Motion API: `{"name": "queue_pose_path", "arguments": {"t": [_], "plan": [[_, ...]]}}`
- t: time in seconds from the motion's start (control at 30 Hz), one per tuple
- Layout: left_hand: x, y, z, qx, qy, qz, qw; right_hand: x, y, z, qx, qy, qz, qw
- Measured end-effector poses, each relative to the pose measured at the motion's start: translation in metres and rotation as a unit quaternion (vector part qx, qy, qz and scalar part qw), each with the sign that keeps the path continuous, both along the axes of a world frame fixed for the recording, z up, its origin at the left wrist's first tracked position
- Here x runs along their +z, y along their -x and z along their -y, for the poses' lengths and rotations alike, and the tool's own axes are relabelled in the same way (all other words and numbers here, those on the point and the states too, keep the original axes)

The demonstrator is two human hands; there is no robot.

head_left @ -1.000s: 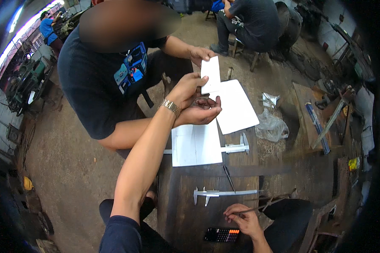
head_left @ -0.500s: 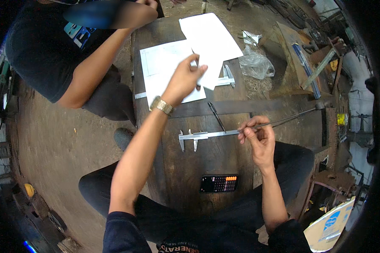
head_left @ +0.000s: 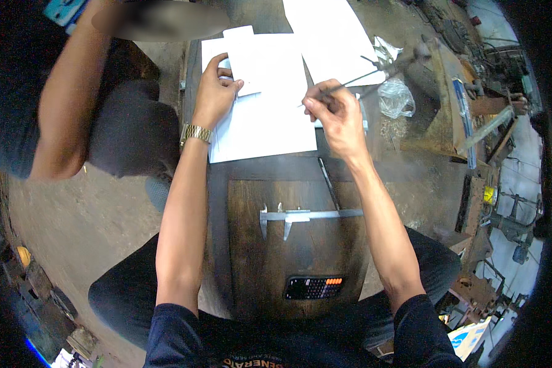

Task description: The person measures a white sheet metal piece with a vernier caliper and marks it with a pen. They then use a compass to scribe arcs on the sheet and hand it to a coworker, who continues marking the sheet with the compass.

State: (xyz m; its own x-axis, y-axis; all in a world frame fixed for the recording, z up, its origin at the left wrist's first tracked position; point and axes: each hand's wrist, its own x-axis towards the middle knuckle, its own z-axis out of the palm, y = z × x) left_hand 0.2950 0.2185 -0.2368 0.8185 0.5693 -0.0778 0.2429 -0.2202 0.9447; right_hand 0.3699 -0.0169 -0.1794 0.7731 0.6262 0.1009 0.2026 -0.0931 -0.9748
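My left hand [head_left: 214, 95] is at the left side of the papers, its fingers and thumb closed on the edge of a small white sheet [head_left: 251, 67]. Under that lies a larger white sheet [head_left: 270, 126]. Above its right edge, my right hand [head_left: 342, 119] grips a thin dark metal rod [head_left: 357, 81], which slants up to the right and ends in a blurred, thicker head. Nearer to me a vernier caliper [head_left: 297, 216] lies across the wooden table [head_left: 251, 257]. A black pen [head_left: 329, 184] rests with its lower end at the caliper's beam.
A phone with a calculator on its screen [head_left: 314, 288] lies near my lap. Another sheet [head_left: 331, 37] and a clear plastic bag [head_left: 396, 98] are farther off. A person's arm [head_left: 73, 92] is at the left. Metal scrap and a blue-edged strip [head_left: 464, 122] stand at the right.
My left hand has moved left and now grips the small sheet; the dark object it held no longer shows. My right hand has risen from the caliper to the papers, still gripping the rod.
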Motion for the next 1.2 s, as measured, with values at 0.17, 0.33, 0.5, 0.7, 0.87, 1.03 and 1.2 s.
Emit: {"name": "queue_pose_path", "arguments": {"t": [0.17,0.33,0.5,0.7,0.87,1.03,1.2], "plan": [[-0.019,-0.004,0.004,0.003,-0.049,0.051,0.998,-0.027,-0.041,-0.052,0.031,0.005,0.12,0.992],[-0.028,-0.002,0.009,-0.005,-0.097,0.055,0.994,-0.052,-0.055,-0.074,0.079,-0.012,0.149,0.986],[-0.029,-0.004,0.009,-0.032,-0.17,0.085,0.981,-0.078,-0.05,-0.078,0.069,-0.018,0.129,0.989],[-0.03,-0.001,0.006,-0.034,-0.15,0.071,0.985,-0.089,-0.047,-0.08,0.046,-0.015,0.084,0.995],[-0.028,-0.001,0.003,-0.041,-0.135,0.089,0.986,-0.083,-0.048,-0.082,0.062,0.003,0.11,0.992],[-0.014,0.0,-0.001,-0.05,0.009,0.014,0.999,-0.075,-0.053,-0.085,0.093,0.015,0.184,0.979],[-0.002,-0.005,0.0,-0.06,0.092,-0.003,0.994,-0.068,-0.052,-0.087,0.07,-0.034,0.143,0.987]]}}
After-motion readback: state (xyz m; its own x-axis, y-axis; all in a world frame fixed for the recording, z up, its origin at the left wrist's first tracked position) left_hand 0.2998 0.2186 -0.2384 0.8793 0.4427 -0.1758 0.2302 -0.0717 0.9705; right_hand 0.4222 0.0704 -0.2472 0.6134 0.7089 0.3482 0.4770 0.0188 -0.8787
